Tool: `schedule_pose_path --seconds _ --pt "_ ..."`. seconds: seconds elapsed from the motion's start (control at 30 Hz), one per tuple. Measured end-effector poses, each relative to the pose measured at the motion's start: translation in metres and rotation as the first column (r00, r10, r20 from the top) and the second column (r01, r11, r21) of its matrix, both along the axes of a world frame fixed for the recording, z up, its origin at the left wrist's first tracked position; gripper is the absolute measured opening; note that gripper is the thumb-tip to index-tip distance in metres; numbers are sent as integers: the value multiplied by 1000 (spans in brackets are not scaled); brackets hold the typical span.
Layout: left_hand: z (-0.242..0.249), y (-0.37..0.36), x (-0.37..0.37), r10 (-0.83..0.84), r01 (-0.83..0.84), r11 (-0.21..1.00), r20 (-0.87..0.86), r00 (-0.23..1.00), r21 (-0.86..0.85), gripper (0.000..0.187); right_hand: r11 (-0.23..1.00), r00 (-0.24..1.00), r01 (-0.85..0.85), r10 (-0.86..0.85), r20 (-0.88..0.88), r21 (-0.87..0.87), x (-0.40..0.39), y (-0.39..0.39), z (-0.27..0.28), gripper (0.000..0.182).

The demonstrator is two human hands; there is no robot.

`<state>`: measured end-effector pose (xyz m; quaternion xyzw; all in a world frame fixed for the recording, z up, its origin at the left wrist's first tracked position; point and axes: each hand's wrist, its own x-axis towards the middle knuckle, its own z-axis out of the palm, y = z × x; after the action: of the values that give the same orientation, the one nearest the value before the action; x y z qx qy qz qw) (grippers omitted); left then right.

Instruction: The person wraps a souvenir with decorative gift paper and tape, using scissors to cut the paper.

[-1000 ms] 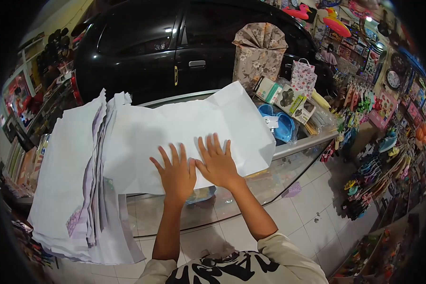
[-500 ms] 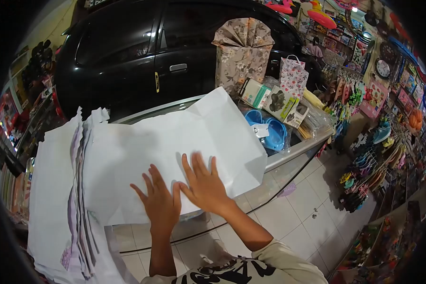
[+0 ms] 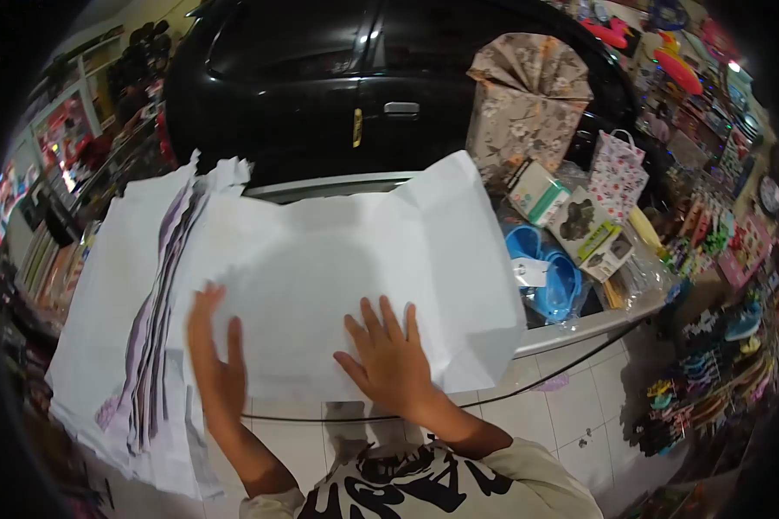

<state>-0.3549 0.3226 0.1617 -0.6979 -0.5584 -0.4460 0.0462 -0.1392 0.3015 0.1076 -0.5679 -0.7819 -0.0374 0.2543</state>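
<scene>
A large white sheet of paper [image 3: 320,259], creased near its right end, lies across a glass-topped counter. My right hand [image 3: 391,359] rests flat on the sheet's near part with its fingers spread. Farther left, my left hand [image 3: 219,359] is held edge-on over the sheet, its thumb apart from the fingers and the fingertips slightly blurred. That hand is close beside a stack of folded paper [image 3: 112,285], white outside with patterned purplish edges showing along its right side. Neither hand grips anything.
Right of the sheet are blue plastic items in a clear bag [image 3: 555,290], several small boxes [image 3: 586,227] and a floral paper bag [image 3: 618,177]. A flower-patterned wrapped package [image 3: 528,112] stands behind them. A black car [image 3: 303,112] is beyond the counter, with hanging goods at right.
My left hand has moved left, away from my right hand, toward the folded stack. My right hand stays flat on the sheet. The camera view has shifted left.
</scene>
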Motion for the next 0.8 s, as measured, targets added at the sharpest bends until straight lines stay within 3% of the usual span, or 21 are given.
schedule_pose_path --seconds 0.1,0.2,0.23,0.33,0.37,0.5,0.6,0.63,0.73,0.8 --pt "12 7 -41 318 -319 947 -46 947 -17 39 997 998 -50 48 -39 -60 7 4 6 52" --pt "10 15 -59 419 -474 831 -234 877 -289 43 991 994 -81 73 -81 -108 21 4 9 51" --pt "7 18 -64 397 -444 880 -252 883 -170 51 990 994 -74 64 -85 -118 24 3 11 50" --pt "21 11 -59 393 -362 822 -20 919 -439 59 987 996 -66 57 -66 -147 34 0 21 49" --pt "10 16 -65 377 -394 858 -119 919 -329 60 986 997 -72 65 -49 -153 37 0 23 49" --pt "10 21 -71 106 -58 944 133 985 -324 52 976 995 -98 90 -46 -194 45 1 25 50" --pt "17 25 -76 -31 204 877 373 927 -435 47 971 994 -103 94 -54 -214 45 0 25 51" --pt "21 25 -75 -42 218 843 342 939 -493 45 972 994 -105 95 -57 -212 45 0 24 51" --pt "35 24 -62 85 255 774 493 866 -580 49 972 994 -106 97 -50 -210 46 0 21 52" --pt "32 37 -68 -167 666 583 734 659 -466 51 970 994 -104 97 -41 -220 46 -1 22 52"
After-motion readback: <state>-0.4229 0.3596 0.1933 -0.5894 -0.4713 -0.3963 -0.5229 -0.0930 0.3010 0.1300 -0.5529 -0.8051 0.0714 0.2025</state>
